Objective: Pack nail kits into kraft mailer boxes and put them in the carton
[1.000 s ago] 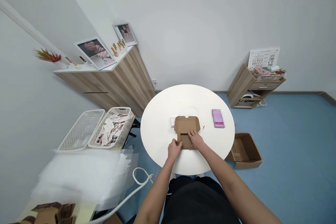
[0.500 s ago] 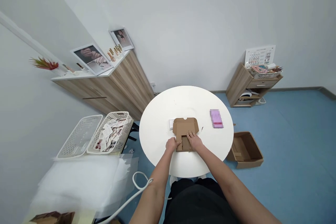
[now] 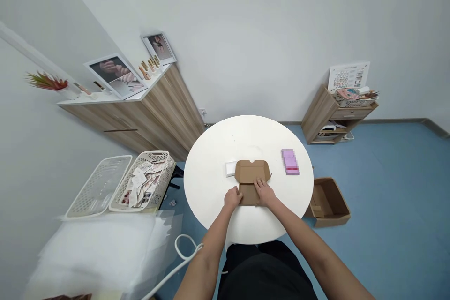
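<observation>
Cardboard box [image 3: 251,171], lid raised, on white surface [image 3: 211,159]; left hand [image 3: 232,198], grip pinching left edge; right hand [image 3: 265,192], grip unclasped, extended fingers resting rightward.

both bare arms [image 3: 210,249] stretched forward, left hand [image 3: 232,198] curled, right hand [image 3: 264,191] flatter, palm down

The open folding cardboard box [image 3: 252,169] is plain brown, the rounded bench [image 3: 207,173] solid white. The purple rectangular packet [image 3: 289,158], its surface blurred into squares, carries a crimson band [image 3: 292,168] near its lower end. The large open cardboard carton [image 3: 330,199] is brown, the flat floor [image 3: 397,187] blue. The tall wooden cabinet [image 3: 174,112] shows streaky grey-brown grain under a white top [image 3: 157,76]. The white plastic basket [image 3: 164,187] is patterned with small holes. The spiky-leaved plant [image 3: 52,83] runs from green to red.
</observation>
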Tool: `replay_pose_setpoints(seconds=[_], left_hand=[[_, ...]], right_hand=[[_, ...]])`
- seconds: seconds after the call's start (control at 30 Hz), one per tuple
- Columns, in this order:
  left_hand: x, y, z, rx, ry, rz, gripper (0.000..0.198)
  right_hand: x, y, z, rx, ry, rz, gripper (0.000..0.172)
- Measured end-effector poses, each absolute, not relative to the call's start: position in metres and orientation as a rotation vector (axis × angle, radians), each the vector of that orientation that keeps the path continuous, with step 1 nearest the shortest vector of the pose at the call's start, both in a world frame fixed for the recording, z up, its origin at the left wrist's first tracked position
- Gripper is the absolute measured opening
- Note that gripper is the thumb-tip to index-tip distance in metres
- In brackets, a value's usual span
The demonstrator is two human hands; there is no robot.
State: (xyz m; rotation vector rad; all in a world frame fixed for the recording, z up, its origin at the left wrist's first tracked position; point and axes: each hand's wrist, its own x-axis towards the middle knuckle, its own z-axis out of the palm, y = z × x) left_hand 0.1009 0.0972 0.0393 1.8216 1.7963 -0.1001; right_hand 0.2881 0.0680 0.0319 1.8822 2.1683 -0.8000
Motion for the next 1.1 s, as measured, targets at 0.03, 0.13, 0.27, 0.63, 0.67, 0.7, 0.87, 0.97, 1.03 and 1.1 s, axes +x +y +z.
replay_pose_setpoints(seconds=[0.03, 0.13, 0.27, 0.63, 0.67, 0.7, 0.87, 0.97, 1.03, 1.1], left_hand=[[0.1, 0.102, 0.04, 1.813, 1.79, -0.075, 0.018], [0.095, 0.119, 0.043, 1.789, 1.844, 0.04, 0.026], [0.081, 0.149, 0.047, 1.676, 2.039, 0.165, 0.024], [0.089, 0.221, 0.024, 1.264, 2.165, 0.176, 0.037], [0.09, 0.223, 0.021, 1.236, 2.148, 0.194, 0.036], [0.09, 0.224, 0.019, 1.211, 2.126, 0.221, 0.035], [0.085, 0.217, 0.015, 1.098, 2.022, 0.427, 0.035], [0.081, 0.212, 0.022, 1.023, 1.991, 0.569, 0.039], [0.081, 0.209, 0.03, 1.014, 1.939, 0.657, 0.042], [0.087, 0.207, 0.039, 1.056, 1.791, 0.736, 0.044]], right_hand=[[0.292, 0.072, 0.033, 1.889, 2.147, -0.798, 0.122], [0.301, 0.087, 0.037, 1.901, 2.101, -0.776, 0.121], [0.307, 0.109, 0.037, 1.904, 2.096, -0.775, 0.122], [0.324, 0.145, 0.036, 1.935, 2.116, -0.878, 0.125], [0.325, 0.145, 0.036, 1.937, 2.125, -0.888, 0.126], [0.326, 0.144, 0.036, 1.942, 2.138, -0.893, 0.125], [0.331, 0.139, 0.036, 1.958, 2.193, -0.854, 0.121], [0.332, 0.136, 0.038, 1.971, 2.232, -0.8, 0.117], [0.333, 0.133, 0.04, 2.006, 2.275, -0.736, 0.113], [0.334, 0.129, 0.041, 2.044, 2.316, -0.684, 0.109]])
